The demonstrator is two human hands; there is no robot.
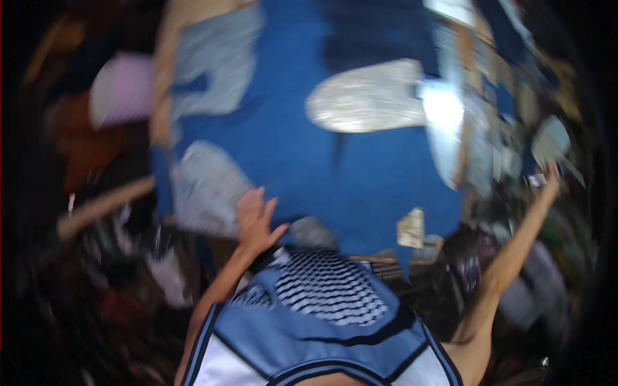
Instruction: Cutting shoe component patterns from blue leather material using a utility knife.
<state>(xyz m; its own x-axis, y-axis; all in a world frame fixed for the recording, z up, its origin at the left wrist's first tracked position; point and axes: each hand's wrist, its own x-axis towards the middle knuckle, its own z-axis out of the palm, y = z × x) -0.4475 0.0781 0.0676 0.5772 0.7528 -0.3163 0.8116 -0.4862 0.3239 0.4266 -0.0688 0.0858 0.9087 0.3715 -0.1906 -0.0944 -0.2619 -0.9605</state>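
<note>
My left hand (256, 222) is at the near left of a blue-covered table (290, 167), fingers spread and holding nothing. It lies by the edge of a pale grey rounded patch (206, 190), close to my body. My right arm stretches far out to the right, past the table's edge. At its end my right hand (548, 181) is small and smeared by motion, so its grip is unclear. Just beyond it is a pale, rounded flat thing (552, 140); whether the fingers touch it I cannot tell. A small white-and-dark item (535, 180) shows beside the hand.
On the table lies a shiny, silvery-white oblong piece (367, 96). A grey irregular patch (222, 55) is at the far left, and a small yellowish scrap (411, 228) near the front right. A pinkish cylinder (122, 91) stands left of the table. Blurred clutter surrounds both sides.
</note>
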